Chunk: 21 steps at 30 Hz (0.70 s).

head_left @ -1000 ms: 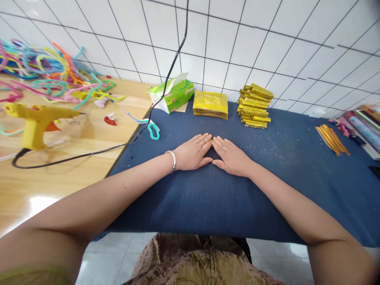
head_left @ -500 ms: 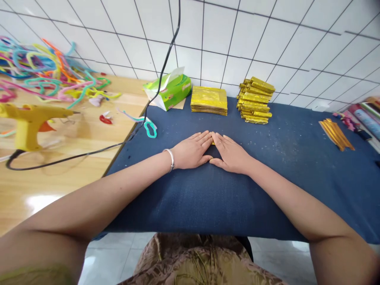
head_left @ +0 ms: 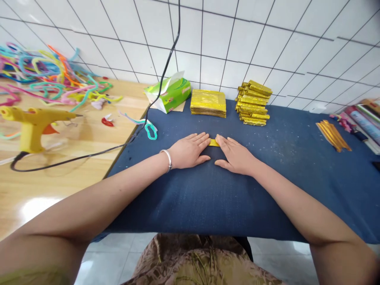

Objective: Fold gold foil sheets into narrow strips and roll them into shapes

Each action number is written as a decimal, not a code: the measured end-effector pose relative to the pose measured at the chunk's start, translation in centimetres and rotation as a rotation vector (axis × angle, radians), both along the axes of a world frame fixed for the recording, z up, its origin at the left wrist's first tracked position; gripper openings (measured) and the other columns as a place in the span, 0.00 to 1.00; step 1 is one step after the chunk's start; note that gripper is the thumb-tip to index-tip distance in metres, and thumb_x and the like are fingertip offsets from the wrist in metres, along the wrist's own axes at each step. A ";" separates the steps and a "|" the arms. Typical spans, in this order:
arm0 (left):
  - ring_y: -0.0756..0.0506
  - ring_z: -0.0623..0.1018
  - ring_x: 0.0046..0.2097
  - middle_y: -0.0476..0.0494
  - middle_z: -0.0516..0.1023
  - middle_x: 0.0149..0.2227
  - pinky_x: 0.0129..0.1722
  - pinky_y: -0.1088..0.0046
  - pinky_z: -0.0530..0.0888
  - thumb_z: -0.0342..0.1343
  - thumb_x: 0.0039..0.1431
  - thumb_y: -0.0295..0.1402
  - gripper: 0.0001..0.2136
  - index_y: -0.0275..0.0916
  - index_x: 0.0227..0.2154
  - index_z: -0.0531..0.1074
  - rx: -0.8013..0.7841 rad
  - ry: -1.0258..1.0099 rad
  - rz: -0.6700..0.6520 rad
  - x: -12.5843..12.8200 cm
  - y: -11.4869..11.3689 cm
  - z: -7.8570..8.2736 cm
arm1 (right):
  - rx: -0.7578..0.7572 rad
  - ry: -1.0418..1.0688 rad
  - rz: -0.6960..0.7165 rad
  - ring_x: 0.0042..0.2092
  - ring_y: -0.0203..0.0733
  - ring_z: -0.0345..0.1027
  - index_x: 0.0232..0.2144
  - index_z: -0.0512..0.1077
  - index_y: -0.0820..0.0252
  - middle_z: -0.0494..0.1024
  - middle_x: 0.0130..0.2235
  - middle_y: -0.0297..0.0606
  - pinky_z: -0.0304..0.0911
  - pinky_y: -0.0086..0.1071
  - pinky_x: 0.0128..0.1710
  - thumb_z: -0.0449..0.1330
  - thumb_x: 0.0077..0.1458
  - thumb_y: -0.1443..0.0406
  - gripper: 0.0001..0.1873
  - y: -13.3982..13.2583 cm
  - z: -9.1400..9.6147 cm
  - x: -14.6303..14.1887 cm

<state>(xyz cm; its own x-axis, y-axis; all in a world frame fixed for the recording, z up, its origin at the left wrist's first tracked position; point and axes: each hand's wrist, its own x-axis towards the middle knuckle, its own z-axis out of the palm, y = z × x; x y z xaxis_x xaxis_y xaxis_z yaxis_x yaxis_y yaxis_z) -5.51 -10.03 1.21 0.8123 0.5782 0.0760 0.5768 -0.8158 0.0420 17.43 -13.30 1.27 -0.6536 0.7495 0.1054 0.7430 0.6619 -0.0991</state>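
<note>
My left hand (head_left: 190, 150) and my right hand (head_left: 234, 154) lie flat, palms down, on the dark blue cloth (head_left: 267, 178), fingers stretched out and pointing toward each other. A small piece of folded gold paper (head_left: 213, 142) shows in the gap between the fingertips of both hands, which press on its ends. A silver bangle (head_left: 168, 159) is on my left wrist. Behind the hands sit a flat stack of gold paper sheets (head_left: 208, 103) and a pile of folded gold pieces (head_left: 253, 103).
A green tissue pack (head_left: 170, 94) stands at the back left of the cloth. A yellow glue gun (head_left: 32, 122) with a black cord (head_left: 89, 154) rests on the wooden table (head_left: 59, 166) beside colourful pipe cleaners (head_left: 50, 75). Gold strips (head_left: 332, 134) lie at the right.
My hands have slid slightly apart, and more of the gold paper between my fingertips is uncovered. The view has shifted a little.
</note>
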 end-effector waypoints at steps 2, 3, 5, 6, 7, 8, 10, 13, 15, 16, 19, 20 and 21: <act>0.40 0.52 0.67 0.34 0.51 0.66 0.65 0.61 0.48 0.36 0.64 0.50 0.32 0.31 0.63 0.52 0.010 -0.009 0.002 0.0 0.1 0.0 | 0.001 -0.007 -0.008 0.65 0.54 0.47 0.65 0.40 0.73 0.51 0.65 0.57 0.45 0.49 0.64 0.44 0.58 0.44 0.46 0.0 0.1 0.1; 0.40 0.51 0.67 0.34 0.51 0.66 0.65 0.61 0.48 0.36 0.64 0.50 0.32 0.31 0.63 0.52 0.016 -0.016 -0.002 0.0 0.1 -0.1 | 0.003 -0.005 -0.009 0.66 0.54 0.47 0.65 0.40 0.73 0.51 0.65 0.58 0.45 0.49 0.64 0.45 0.57 0.43 0.47 0.1 0.0 0.0; 0.40 0.51 0.67 0.34 0.50 0.66 0.65 0.61 0.47 0.37 0.64 0.50 0.33 0.30 0.64 0.49 0.022 -0.029 -0.017 0.1 0.2 -0.1 | 0.011 0.007 -0.003 0.66 0.55 0.45 0.65 0.39 0.74 0.50 0.65 0.59 0.45 0.50 0.64 0.46 0.56 0.42 0.50 0.3 0.0 -0.2; 0.41 0.51 0.67 0.34 0.50 0.66 0.65 0.61 0.47 0.37 0.64 0.50 0.33 0.31 0.64 0.49 0.021 -0.032 -0.024 0.1 0.2 -0.1 | 0.014 0.011 0.004 0.66 0.55 0.45 0.65 0.38 0.74 0.50 0.65 0.59 0.45 0.51 0.64 0.46 0.56 0.42 0.50 0.4 0.0 -0.2; 0.41 0.51 0.67 0.35 0.50 0.66 0.65 0.62 0.47 0.37 0.64 0.49 0.32 0.32 0.64 0.49 0.018 -0.030 -0.028 0.0 0.3 -0.1 | 0.016 0.014 0.011 0.66 0.55 0.45 0.65 0.38 0.73 0.50 0.65 0.58 0.45 0.51 0.64 0.46 0.56 0.43 0.49 0.5 0.0 -0.2; 0.42 0.52 0.67 0.36 0.50 0.66 0.65 0.62 0.47 0.37 0.64 0.49 0.31 0.33 0.64 0.50 0.015 -0.025 -0.028 -0.1 0.4 -0.1 | 0.017 0.014 0.014 0.66 0.55 0.46 0.66 0.38 0.72 0.51 0.65 0.57 0.45 0.52 0.63 0.46 0.57 0.43 0.48 0.5 0.0 -0.1; 0.42 0.52 0.67 0.37 0.52 0.66 0.65 0.61 0.45 0.36 0.65 0.49 0.30 0.35 0.63 0.52 0.013 -0.012 -0.023 -0.3 0.6 -0.1 | 0.013 0.011 0.009 0.65 0.54 0.48 0.66 0.39 0.70 0.52 0.65 0.55 0.46 0.52 0.63 0.45 0.58 0.45 0.45 0.5 0.1 0.2; 0.42 0.51 0.67 0.37 0.51 0.66 0.65 0.61 0.44 0.35 0.65 0.49 0.30 0.33 0.63 0.52 0.027 -0.006 -0.031 -0.4 0.7 -0.1 | 0.014 0.013 -0.006 0.65 0.55 0.48 0.66 0.39 0.71 0.52 0.65 0.56 0.46 0.52 0.63 0.46 0.57 0.44 0.47 0.4 0.1 0.3; 0.41 0.49 0.68 0.35 0.49 0.66 0.65 0.61 0.43 0.36 0.65 0.49 0.32 0.31 0.64 0.50 0.032 -0.005 -0.051 -0.2 0.7 -0.1 | 0.018 0.019 0.003 0.66 0.55 0.46 0.66 0.39 0.72 0.51 0.65 0.57 0.45 0.52 0.63 0.46 0.56 0.43 0.49 0.4 0.1 0.2; 0.41 0.49 0.68 0.35 0.49 0.66 0.65 0.61 0.43 0.36 0.65 0.49 0.32 0.31 0.64 0.49 0.028 0.000 -0.061 -0.2 0.8 -0.1 | 0.016 0.019 0.009 0.66 0.55 0.45 0.66 0.39 0.72 0.51 0.65 0.56 0.45 0.52 0.63 0.47 0.56 0.43 0.49 0.4 0.1 0.1; 0.42 0.50 0.68 0.37 0.51 0.66 0.65 0.60 0.42 0.34 0.65 0.49 0.30 0.34 0.64 0.50 0.012 0.020 -0.065 -0.3 1.0 -0.1 | 0.004 0.007 0.003 0.65 0.54 0.47 0.65 0.40 0.70 0.52 0.65 0.56 0.45 0.51 0.64 0.46 0.58 0.45 0.46 0.5 0.1 0.1; 0.42 0.50 0.68 0.37 0.51 0.66 0.65 0.60 0.42 0.34 0.66 0.48 0.30 0.35 0.64 0.51 0.011 0.023 -0.062 -0.3 1.1 0.0 | 0.004 0.003 -0.007 0.65 0.54 0.48 0.65 0.41 0.71 0.52 0.65 0.56 0.45 0.51 0.64 0.46 0.58 0.45 0.45 0.5 0.2 0.1; 0.42 0.49 0.68 0.37 0.51 0.66 0.65 0.60 0.41 0.34 0.66 0.48 0.30 0.35 0.64 0.51 0.014 0.022 -0.058 -0.4 1.2 0.0 | 0.005 0.001 -0.016 0.65 0.54 0.48 0.65 0.42 0.73 0.52 0.65 0.58 0.45 0.50 0.64 0.46 0.58 0.45 0.46 0.5 0.3 0.0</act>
<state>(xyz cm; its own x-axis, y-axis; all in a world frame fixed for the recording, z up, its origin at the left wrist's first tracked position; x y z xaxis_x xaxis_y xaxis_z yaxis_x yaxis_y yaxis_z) -5.91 -8.86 1.17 0.8458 0.5295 0.0653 0.5295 -0.8481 0.0183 17.43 -12.81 1.54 -0.6413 0.7593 0.1100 0.7535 0.6504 -0.0963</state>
